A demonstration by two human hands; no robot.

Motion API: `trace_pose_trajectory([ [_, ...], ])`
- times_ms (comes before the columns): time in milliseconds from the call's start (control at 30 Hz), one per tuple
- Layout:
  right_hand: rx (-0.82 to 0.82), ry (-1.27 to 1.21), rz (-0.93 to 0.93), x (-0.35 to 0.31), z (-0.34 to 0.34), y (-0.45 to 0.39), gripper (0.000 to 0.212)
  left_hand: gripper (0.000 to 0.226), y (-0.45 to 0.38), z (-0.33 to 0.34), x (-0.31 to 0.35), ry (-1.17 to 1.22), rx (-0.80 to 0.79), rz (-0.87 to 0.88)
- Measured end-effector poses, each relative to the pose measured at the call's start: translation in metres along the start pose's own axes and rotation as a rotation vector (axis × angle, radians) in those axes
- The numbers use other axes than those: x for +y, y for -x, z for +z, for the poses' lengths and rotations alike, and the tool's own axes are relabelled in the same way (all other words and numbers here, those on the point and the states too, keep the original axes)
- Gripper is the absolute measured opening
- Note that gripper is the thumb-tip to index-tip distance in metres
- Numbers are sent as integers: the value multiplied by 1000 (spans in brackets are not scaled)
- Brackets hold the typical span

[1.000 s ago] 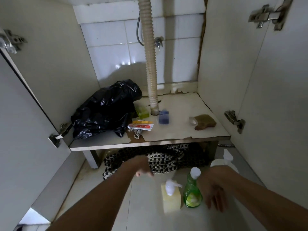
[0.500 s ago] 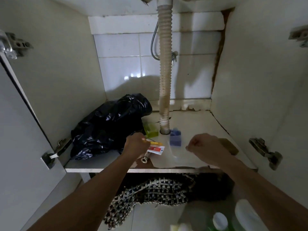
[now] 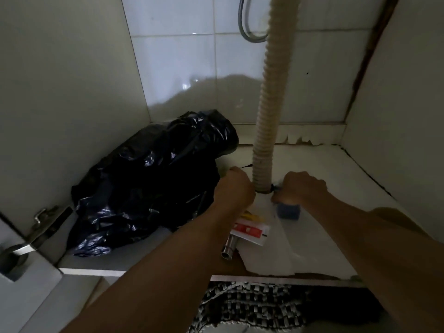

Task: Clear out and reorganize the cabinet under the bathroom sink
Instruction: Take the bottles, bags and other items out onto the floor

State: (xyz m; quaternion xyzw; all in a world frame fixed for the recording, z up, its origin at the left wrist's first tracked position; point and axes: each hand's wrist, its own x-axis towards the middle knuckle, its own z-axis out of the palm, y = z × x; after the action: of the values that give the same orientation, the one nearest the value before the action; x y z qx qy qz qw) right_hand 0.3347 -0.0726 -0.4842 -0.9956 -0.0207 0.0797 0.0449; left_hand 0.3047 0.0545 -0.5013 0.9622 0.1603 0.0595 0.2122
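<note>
A crumpled black bag [image 3: 153, 181] fills the back left corner of the cabinet floor [image 3: 336, 231]. Just right of it the left hand [image 3: 236, 188] reaches in with fingers curled out of sight; what they hold cannot be told. A red-and-white packet [image 3: 251, 231] lies over a metal fitting [image 3: 229, 248] near the front edge. The ribbed drain hose [image 3: 269, 111] meets the floor between both hands. The right hand [image 3: 301, 187] curls its fingers on a blue block [image 3: 288, 211]
</note>
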Motion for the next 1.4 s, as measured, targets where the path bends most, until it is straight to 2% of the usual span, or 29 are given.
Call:
trace_pose_trajectory([
  [100,-56,-57,17,5,3,-15,35,50,-14,13,3,16,-8,-61],
  [233,-57,-92,22,9,8,-27,34,50,-24,23,6,24,-10,-140],
  [400,-32,-124,41,12,8,-29,47,54,-35,25,11,110,14,-184],
  [600,179,-318,143,50,-23,-17,51,67,-41,15,7,214,4,-203],
  [700,324,-497,132,70,-32,4,51,71,-43,1,7,273,-1,-216],
  [867,383,-786,57,79,-43,53,40,67,-19,-20,22,351,7,-225],
  [1033,286,-1280,119,87,-34,122,28,65,38,-32,24,451,28,-201],
  [1133,234,-1537,138,90,-27,159,29,68,78,-34,17,530,13,-198],
  [1233,194,-1749,80,89,-24,204,14,51,134,-40,11,720,85,-188],
  [1267,178,-1784,58,86,-23,216,17,44,153,-43,8,819,102,-179],
  [1333,117,-1824,10,81,-20,236,43,35,193,-47,0,1141,15,-169],
  [1400,50,-1831,-56,74,-17,252,56,38,222,-46,-14,1405,-153,-138],
])
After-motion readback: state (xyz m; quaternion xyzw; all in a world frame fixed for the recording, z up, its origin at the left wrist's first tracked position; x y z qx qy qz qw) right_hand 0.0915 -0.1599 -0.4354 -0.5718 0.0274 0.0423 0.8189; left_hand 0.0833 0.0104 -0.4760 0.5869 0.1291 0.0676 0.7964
